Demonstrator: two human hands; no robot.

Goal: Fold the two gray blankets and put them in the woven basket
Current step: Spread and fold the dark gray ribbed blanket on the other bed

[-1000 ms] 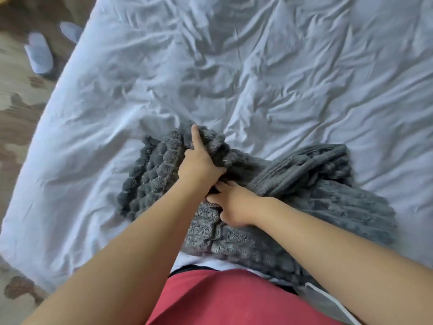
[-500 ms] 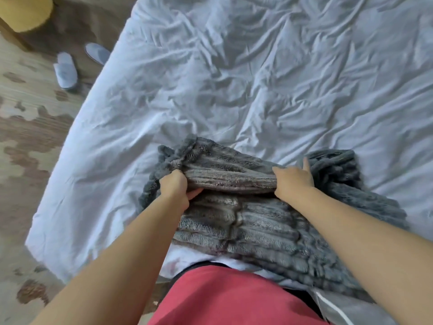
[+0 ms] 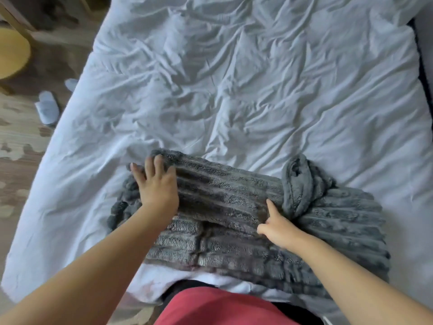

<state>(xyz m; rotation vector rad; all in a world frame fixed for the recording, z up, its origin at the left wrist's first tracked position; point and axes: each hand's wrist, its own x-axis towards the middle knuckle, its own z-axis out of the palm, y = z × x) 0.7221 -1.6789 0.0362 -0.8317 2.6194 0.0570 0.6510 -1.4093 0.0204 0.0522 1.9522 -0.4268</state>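
pressing the plush, limp gray blanket (image 3: 225,195), your left hand (image 3: 157,186) lies spread flat; right hand (image 3: 278,231) grip unclear. lift by corners; it likely sags.

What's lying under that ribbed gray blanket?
The wrinkled white bedsheet shows around the blanket, and darker gray fabric peeks out beneath its left edge. How far that fabric reaches underneath is covered.

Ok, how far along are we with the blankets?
Early. Done: the ribbed gray blanket lies on the white sheet with one fold laid over. In hand: the left hand presses that fold flat, and the right hand touches it with an index finger. Left: the bunched gray fabric at the right is unfolded, and no woven basket is in view.
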